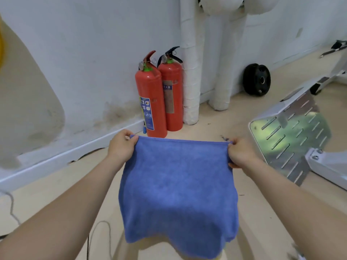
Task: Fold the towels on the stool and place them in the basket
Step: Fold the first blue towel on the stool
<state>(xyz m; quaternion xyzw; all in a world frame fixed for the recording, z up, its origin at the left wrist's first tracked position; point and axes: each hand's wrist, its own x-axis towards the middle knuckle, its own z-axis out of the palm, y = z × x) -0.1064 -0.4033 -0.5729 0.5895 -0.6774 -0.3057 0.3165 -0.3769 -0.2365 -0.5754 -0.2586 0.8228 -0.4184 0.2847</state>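
The floor [216, 117] is the biggest worry: pale, with dark specks of litter. The blue towel [178, 184] hangs in the air above it, spread wide between the two hands in front of the person. If either top corner slips, I reckon half the cloth swings down. It would then drag on that floor or need spreading afresh. The towel's bottom edge hangs wavy and uneven, low in the view. A fold made from this hold could come out skewed unless the corners are matched first. I cannot make out the stool beneath it, and no basket is in sight, so how far the towel must be carried is anyone's guess.

To the right, the slotted metal plate [289, 139] of some machine sits near the right arm. A wide swing that way could snag the cloth on its edge. The two red fire extinguishers [152, 102] stand against the wall beyond the towel, well apart from it and little threat.

The left grip [122, 145] is closed on the towel's top left corner, fingers curled over the hem. The right grip [241, 153] pinches the top right corner. Only a small nub of cloth shows past the fingers there, so it looks the weaker hold to my eye. A thin cable [11, 207] trails on the floor at the left, something a foot could catch.
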